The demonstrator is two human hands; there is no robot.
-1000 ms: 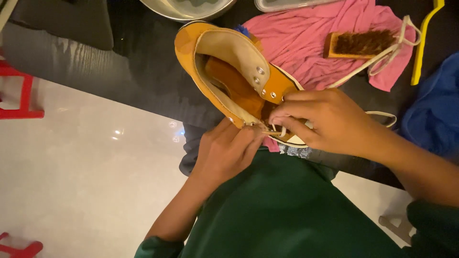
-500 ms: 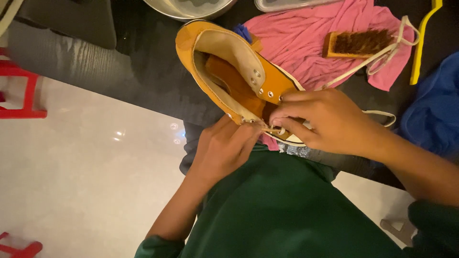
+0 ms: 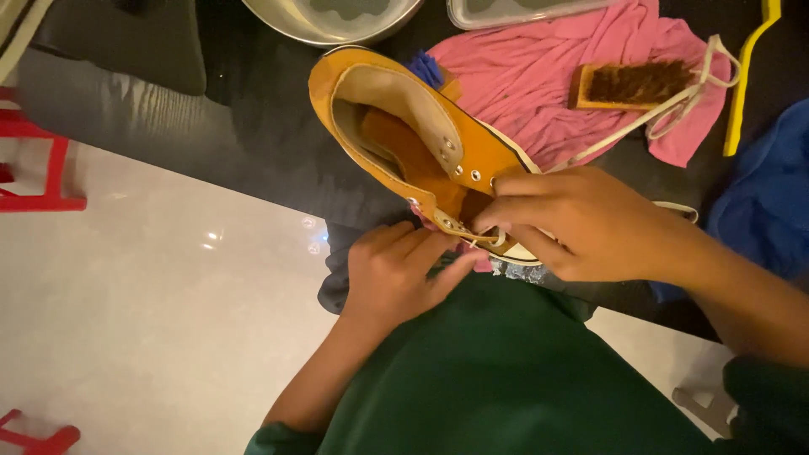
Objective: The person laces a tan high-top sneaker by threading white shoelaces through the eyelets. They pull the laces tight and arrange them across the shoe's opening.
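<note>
An orange high-top shoe (image 3: 421,143) is seen in the upper middle of the frame, lying on the dark tabletop (image 3: 253,135) with its opening turned toward the camera and its tan tongue exposed. The right hand (image 3: 573,223) is laid over the shoe's front part at centre right, its fingers curled and pinched on a cream shoelace (image 3: 480,236) right at the lower eyelets. The left hand (image 3: 396,274) is pressed up from below at the centre of the frame, fingers bent and closed against the shoe's near edge, thumb stretched toward the lace; whether the lace itself is gripped by it cannot be told. Compared with the earlier frames, little has changed: the shoe is kept in the same place, both hands are held at the same eyelets, and only a slight tightening of the right fingers around the lace is noted. Behind the shoe, a pink cloth (image 3: 539,76) is spread across the upper right of the tabletop, and a wooden brush (image 3: 628,84) with dark bristles is resting on it, with a loose length of cream lace looped around it. A metal bowl (image 3: 329,21) is cut off by the top edge, a yellow strip (image 3: 746,76) is seen at the far upper right, and blue fabric (image 3: 758,211) is bunched at the right edge. A green garment (image 3: 506,379) fills the lower middle.
</note>
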